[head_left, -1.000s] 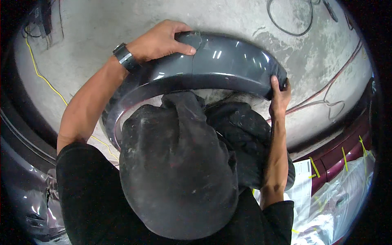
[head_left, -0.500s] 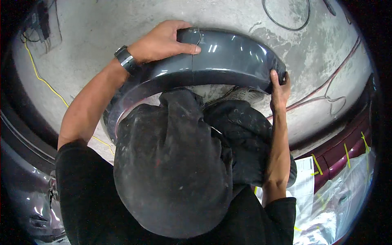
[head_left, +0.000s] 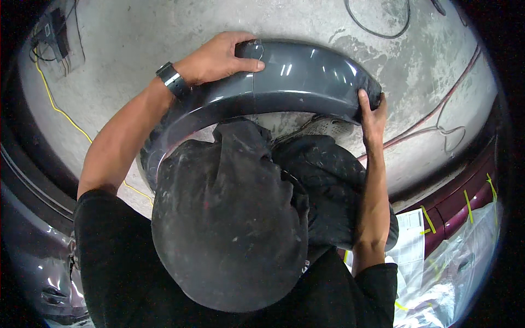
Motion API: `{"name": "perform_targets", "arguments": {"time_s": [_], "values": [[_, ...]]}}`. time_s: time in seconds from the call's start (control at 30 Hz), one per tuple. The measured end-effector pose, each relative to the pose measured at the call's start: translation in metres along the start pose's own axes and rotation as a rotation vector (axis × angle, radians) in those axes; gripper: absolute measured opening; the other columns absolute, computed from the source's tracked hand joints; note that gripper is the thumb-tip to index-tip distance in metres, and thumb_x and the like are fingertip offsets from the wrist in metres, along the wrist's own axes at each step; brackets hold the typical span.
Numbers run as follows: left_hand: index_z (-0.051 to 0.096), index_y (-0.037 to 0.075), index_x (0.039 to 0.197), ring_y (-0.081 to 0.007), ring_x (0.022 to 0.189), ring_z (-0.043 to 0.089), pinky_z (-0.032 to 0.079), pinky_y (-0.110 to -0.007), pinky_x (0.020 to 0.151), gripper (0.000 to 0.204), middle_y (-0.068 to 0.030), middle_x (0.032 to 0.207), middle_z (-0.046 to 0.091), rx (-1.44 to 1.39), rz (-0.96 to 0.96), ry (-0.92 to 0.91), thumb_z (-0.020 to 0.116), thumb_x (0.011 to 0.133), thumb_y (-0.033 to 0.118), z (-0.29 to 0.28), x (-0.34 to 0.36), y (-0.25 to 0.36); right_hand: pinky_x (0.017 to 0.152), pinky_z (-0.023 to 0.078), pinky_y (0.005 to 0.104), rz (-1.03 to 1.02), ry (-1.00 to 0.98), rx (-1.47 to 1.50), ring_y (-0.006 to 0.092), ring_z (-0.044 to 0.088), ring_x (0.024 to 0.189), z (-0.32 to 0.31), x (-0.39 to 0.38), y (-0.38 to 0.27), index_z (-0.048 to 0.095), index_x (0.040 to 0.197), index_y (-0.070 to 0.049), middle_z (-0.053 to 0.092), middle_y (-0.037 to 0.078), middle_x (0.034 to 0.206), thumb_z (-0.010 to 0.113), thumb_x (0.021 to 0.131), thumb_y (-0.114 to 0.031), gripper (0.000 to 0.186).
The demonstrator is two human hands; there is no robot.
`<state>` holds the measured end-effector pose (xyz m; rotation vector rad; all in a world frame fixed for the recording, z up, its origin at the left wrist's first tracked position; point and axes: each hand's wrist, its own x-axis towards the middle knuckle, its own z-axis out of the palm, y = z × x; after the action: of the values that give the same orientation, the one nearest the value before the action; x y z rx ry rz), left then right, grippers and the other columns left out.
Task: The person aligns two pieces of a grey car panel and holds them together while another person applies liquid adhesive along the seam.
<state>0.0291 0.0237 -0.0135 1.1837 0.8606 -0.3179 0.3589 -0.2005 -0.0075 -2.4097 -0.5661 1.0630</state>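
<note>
A glossy dark grey curved panel point(head_left: 299, 72), like a wheel-arch piece, lies across my lap and beyond my knees, with a thin crack running across its middle. My left hand point(head_left: 224, 59) grips the upper edge beside the crack, thumb on the outer face near the broken line. My right hand point(head_left: 373, 116) holds the panel's right end, thumb in front and fingers round the back. My dark trousers point(head_left: 224, 218) show below it, and part of a pale mesh shoe point(head_left: 320, 127) shows behind its lower edge.
Concrete floor point(head_left: 136, 54) with a yellow cable point(head_left: 65, 115), a dark cable loop point(head_left: 377, 33), red and grey hoses point(head_left: 415, 131) and a dark device point(head_left: 52, 35). A damaged dark car body point(head_left: 52, 273) is at left; a maroon car panel point(head_left: 454, 213) with yellow tape, paper and plastic sheeting is at right.
The panel's right end and my right hand have risen slightly and shifted a little left. My left hand has moved only slightly, keeping its grip. More of the shoe shows behind the panel.
</note>
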Motion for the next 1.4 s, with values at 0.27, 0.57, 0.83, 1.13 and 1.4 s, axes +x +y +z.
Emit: {"name": "perform_targets", "arguments": {"time_s": [0.27, 0.57, 0.83, 1.13, 1.4], "values": [[0.050, -0.005, 0.139, -0.0172, 0.114, 0.060, 0.049, -0.031, 0.100, 0.064, -0.0118, 0.125, 0.063, 0.009, 0.035, 0.018, 0.076, 0.091, 0.029, 0.000, 0.001, -0.006, 0.061, 0.059, 0.0340, 0.061, -0.276, -0.235, 0.0328, 0.065, 0.104, -0.012, 0.012, -0.015, 0.031, 0.149, 0.006, 0.055, 0.029, 0.131, 0.066, 0.087, -0.065, 0.101], [0.026, 0.004, 0.155, -0.0295, 0.133, 0.045, 0.038, -0.040, 0.113, 0.105, -0.0190, 0.142, 0.046, 0.239, 0.298, 0.094, 0.088, 0.076, 0.037, 0.002, -0.008, -0.013, 0.050, 0.058, 0.0351, 0.137, -0.191, -0.196, 0.0353, 0.068, 0.100, -0.004, 0.007, -0.020, 0.024, 0.151, 0.008, 0.052, 0.032, 0.133, 0.069, 0.083, -0.067, 0.111], [0.029, 0.003, 0.153, -0.0417, 0.133, 0.043, 0.037, -0.044, 0.114, 0.127, -0.0267, 0.138, 0.045, 0.628, 0.330, 0.214, 0.094, 0.054, 0.048, 0.013, -0.025, -0.006, 0.046, 0.059, 0.0364, 0.157, -0.216, -0.153, 0.0358, 0.070, 0.089, -0.008, 0.001, -0.037, 0.027, 0.146, 0.015, 0.056, 0.034, 0.124, 0.075, 0.075, -0.069, 0.120], [0.033, 0.005, 0.152, -0.0457, 0.115, 0.053, 0.046, -0.050, 0.100, 0.130, -0.0299, 0.125, 0.050, 0.827, 0.078, 0.335, 0.095, 0.049, 0.055, 0.025, -0.043, 0.000, 0.049, 0.061, 0.0399, 0.220, -0.178, -0.230, 0.0402, 0.070, 0.095, -0.009, 0.005, -0.026, 0.008, 0.151, 0.016, 0.051, 0.039, 0.129, 0.073, 0.075, -0.072, 0.133], [0.027, 0.010, 0.156, -0.0472, 0.116, 0.051, 0.042, -0.053, 0.103, 0.142, -0.0281, 0.122, 0.051, 0.853, 0.216, 0.396, 0.097, 0.041, 0.052, 0.025, -0.046, -0.016, 0.046, 0.059, 0.0358, 0.226, -0.232, -0.214, 0.0330, 0.071, 0.083, -0.008, 0.004, -0.035, 0.039, 0.136, 0.019, 0.062, 0.031, 0.112, 0.072, 0.076, -0.072, 0.114]]}}
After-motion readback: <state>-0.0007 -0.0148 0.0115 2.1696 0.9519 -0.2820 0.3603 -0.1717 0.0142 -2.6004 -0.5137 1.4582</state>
